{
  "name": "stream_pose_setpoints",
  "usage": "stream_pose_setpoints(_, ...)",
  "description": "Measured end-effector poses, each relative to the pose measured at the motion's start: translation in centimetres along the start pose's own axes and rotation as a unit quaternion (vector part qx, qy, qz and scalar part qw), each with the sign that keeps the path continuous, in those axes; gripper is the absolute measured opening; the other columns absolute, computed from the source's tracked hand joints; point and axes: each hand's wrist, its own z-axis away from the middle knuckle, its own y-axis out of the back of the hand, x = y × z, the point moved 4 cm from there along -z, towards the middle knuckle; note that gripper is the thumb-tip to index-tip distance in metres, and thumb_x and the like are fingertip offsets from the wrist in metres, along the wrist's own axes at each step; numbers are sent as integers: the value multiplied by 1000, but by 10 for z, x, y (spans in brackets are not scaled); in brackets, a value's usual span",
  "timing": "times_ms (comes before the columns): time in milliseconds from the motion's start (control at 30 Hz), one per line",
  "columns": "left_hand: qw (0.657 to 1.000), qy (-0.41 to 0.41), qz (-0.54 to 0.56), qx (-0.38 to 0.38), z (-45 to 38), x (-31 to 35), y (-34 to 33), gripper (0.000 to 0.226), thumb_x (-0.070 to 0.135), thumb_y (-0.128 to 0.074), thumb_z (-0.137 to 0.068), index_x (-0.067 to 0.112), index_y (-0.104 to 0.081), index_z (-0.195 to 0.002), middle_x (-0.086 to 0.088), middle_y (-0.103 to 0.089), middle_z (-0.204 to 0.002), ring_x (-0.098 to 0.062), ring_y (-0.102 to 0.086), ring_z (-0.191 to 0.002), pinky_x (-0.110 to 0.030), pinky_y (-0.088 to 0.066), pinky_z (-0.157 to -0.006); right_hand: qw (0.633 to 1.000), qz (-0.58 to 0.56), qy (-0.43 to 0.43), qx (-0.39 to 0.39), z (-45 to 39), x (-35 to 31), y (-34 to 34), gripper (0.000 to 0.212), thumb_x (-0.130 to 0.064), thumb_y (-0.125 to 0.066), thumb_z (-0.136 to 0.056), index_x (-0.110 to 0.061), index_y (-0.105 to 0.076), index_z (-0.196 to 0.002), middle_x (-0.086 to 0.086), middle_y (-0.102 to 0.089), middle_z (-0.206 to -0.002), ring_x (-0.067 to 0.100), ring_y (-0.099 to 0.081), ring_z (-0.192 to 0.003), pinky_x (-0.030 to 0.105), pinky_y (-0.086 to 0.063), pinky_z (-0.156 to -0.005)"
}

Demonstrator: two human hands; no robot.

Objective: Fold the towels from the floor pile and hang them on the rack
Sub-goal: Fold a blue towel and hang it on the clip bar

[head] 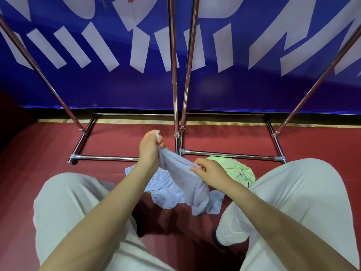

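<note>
Step in hand: the person was crouched over the floor pile [168,192] and had one grey-blue towel [187,184] lifted part way out of it; by my reading this was the pick-up and sorting-out of edges that comes ahead of folding, not the fold itself.
Left hand [149,147]: raised, its grip pinched shut on a corner of the lifted towel, a small tip of cloth showing above the fingers.
Right hand [210,172]: lower and to the right, its fingers curled and pinching the towel's upper edge.
Lifted towel: stretched slack between the two hands, its lower end bunched and hanging down over the pile, apparently touching it.
Floor pile: pale blue cloth crumpled on the red floor [48,153] between the person's knees; how many towels it held could not be told.
Green towel [236,169]: crumpled on the floor just beside the pile, behind the right hand and close to the rack's bottom rail.
Rack [173,65]: chrome rails and uprights standing near the towels in front of a blue banner wall; only the legs and base showed, with no towel on them, and the hanging bars lay out of view.
Progress: early, judging by the cloth left on the floor.
Next move calls for: finding a second corner along the same edge, drawing the towel clear of the pile until it hung flat, then bringing edge to edge.
Risk: the trailing end might drag other cloth up with it.
</note>
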Motion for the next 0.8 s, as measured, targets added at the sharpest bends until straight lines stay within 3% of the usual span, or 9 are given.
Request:
stream_pose_setpoints(133,998,-22,-40,50,-7,11,19,24,6,-33,-101,20,-51,-91,7,-37,-52,-7,-32,-45,-22,-31,-55,1000,3,-9,2,3,9,-5,37,-29,-52,-96,-24,-36,-62,-9,-37,-57,7,-34,-54,25,-30,-58)
stream_pose_setpoints(233,994,-34,-89,53,-7,9,24,29,6,-30,-101,22,-54,-96,3,-34,-60,-10,-30,-50,-22,-33,-55,1000,8,-24,17,4,16,-1,30,-23,-51,-96,-28,-43,-67,-9,-45,-60,6,-40,-57,24,-33,-61)
stream_pose_setpoints(367,992,-45,-110,47,-3,5,23,32,3,-29,-100,22,-55,-99,1,-34,-62,-11,-29,-52,-22,-32,-55,997,-48,-56,27,8,23,2,15,-15,-54,-92,-14,-54,-78,-5,-48,-68,4,-40,-59,23,-34,-61)
stream_pose_setpoints(467,986,-74,-138,54,0,10,25,32,1,-29,-98,21,-55,-99,1,-34,-62,-9,-29,-52,-19,-31,-52,993,-90,-55,56,10,12,10,13,-12,-56,-89,-21,-54,-80,-8,-52,-71,1,-44,-61,20,-37,-61)
stream_pose_setpoints(633,983,-88,-144,65,2,18,28,31,5,-31,-98,19,-59,-95,4,-33,-59,-7,-30,-49,-20,-29,-50,996,-52,-24,66,16,-13,25,13,-26,-66,-83,-26,-54,-78,-7,-53,-64,10,-47,-61,28,-39,-59)
stream_pose_setpoints(800,946,-155,-285,6,1,22,22,22,22,-48,-95,26,-65,-82,12,-46,-52,-8,-43,-53,-29,-39,-58,998,-41,-49,6,16,-2,30,21,-38,-71,-79,-28,-57,-68,-13,-53,-63,4,-46,-61,26,-37,-62)
